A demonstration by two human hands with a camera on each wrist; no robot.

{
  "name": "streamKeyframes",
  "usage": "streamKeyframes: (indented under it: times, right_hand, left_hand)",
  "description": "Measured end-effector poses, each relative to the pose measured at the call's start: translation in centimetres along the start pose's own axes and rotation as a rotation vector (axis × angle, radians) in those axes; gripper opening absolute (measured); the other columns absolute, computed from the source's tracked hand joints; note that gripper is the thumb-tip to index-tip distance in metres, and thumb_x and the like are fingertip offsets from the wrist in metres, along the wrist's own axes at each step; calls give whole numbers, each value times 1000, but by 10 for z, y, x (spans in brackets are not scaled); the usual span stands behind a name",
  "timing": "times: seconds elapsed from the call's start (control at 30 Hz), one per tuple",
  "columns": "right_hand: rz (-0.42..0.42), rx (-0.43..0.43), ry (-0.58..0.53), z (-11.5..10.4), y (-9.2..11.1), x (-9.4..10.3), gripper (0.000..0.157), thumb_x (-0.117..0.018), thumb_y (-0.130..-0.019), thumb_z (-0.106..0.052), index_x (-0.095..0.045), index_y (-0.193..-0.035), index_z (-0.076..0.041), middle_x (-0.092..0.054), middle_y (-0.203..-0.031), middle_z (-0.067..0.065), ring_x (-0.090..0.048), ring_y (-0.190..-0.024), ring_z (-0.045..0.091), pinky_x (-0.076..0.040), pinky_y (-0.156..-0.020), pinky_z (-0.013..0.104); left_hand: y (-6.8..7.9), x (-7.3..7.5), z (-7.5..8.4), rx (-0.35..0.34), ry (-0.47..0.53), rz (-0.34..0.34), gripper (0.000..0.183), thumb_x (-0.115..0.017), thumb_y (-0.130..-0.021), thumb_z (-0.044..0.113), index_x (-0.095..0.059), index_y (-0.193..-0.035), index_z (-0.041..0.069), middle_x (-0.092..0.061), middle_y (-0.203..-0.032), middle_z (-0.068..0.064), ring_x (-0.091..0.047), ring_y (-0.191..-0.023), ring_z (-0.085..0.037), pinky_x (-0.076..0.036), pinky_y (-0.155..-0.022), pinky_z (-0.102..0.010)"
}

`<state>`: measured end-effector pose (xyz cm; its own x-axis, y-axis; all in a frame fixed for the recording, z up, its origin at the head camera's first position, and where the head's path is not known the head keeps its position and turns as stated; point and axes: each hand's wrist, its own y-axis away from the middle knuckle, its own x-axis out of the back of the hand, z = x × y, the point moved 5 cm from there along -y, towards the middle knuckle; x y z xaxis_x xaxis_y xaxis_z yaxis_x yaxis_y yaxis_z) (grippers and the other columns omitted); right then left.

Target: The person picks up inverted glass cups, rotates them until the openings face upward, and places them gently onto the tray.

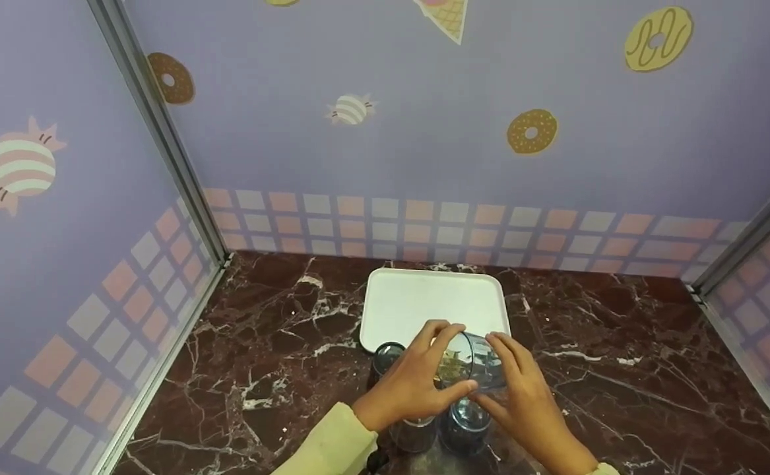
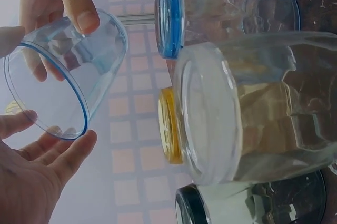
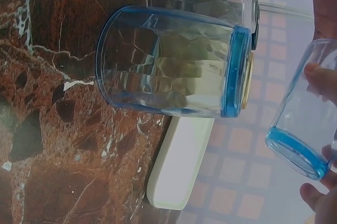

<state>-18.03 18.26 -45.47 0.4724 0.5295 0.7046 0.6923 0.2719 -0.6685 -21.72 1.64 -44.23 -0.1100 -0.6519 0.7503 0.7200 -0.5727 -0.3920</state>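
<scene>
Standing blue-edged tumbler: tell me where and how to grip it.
Probably grip round the middle of the blue-edged tumbler, from the person's right: its sides rise broad and rounded, a clear tumbler crowds its left, and marbled tabletop lies to its right.

A: what's that backdrop?
B: lilac walls [image 1: 424,152] with donuts [image 1: 544,130] and striped candies [image 1: 20,165], pink and white squares [image 1: 419,210] along the bottom, grey metal strips [image 1: 163,132] at the corners.
A: and underneath?
B: dark reddish-brown marble-look top [image 1: 609,379], pale veins all over.
</scene>
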Motion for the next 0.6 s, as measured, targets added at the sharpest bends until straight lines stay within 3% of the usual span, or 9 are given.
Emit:
streamKeyframes:
  times: [0.23,0.6]
  right_hand:
    - [12,-46,-2,4,1,2,103,-95,-53,-23,-45,-140,-1,-49,-137,19,-51,-123,32,-38,-100,39]
    - [104,-100,-6,5,5,4,84,-93,-59,-20,-52,-128,5,-53,-128,20,-54,-117,31,-36,-100,34]
  left_hand:
    - [-3,7,0,15,-25,26,70,-57,-90,55,-31,-147,23,-39,-138,-2,-51,-118,-16,-50,-95,-37]
    - [-7,17,-3,46,-76,93,72,-64,-87,50,-35,-145,19,-42,-134,-4,-52,-118,-18,-50,-96,-36]
